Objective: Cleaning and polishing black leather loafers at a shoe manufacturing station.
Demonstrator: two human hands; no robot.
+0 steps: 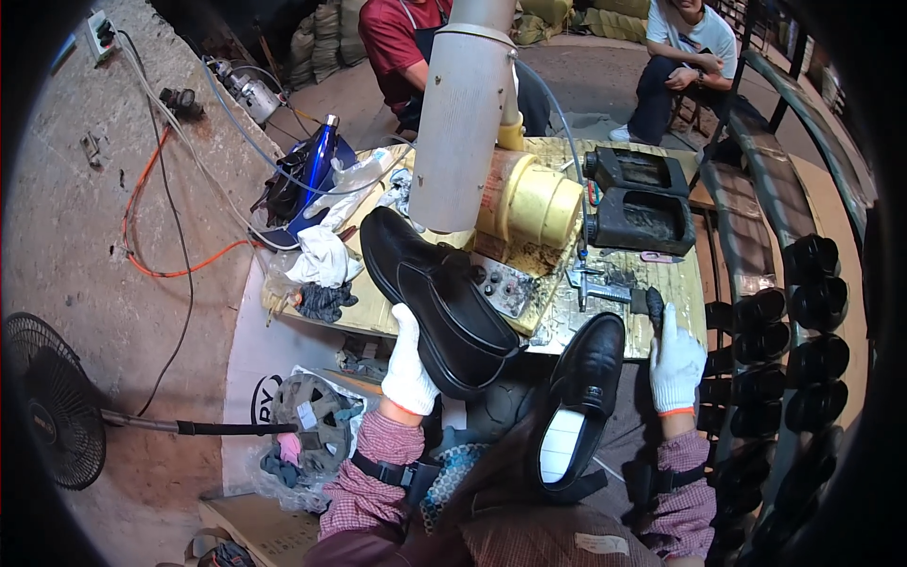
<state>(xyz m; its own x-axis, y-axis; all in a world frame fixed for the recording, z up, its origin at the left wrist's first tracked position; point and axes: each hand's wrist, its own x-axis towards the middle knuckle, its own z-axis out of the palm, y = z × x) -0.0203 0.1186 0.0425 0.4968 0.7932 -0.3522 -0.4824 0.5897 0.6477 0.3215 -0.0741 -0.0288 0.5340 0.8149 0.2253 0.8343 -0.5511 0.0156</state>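
My left hand [410, 364], in a white knit glove, grips a black leather shoe [444, 312] by its side near the heel. The shoe is raised and tilted, its toe toward the upper left. A second black shoe [588, 373] with a white insole rests on my lap, toe pointing away from me. My gloved right hand [676, 364] is at the table's right front edge, its fingers closed round a small black brush [654, 307]. Just left of the brush tip lies a metal spray gun [605, 291] with a hose.
On the table [675, 283] are a yellow machine housing [539, 198] under a grey duct [463, 123], two black cut-open containers [642, 219], a blue bottle [321, 151] and rags [323, 257]. Racks of black shoes [817, 312] stand right, a fan [52, 406] left. Two people sit beyond the table.
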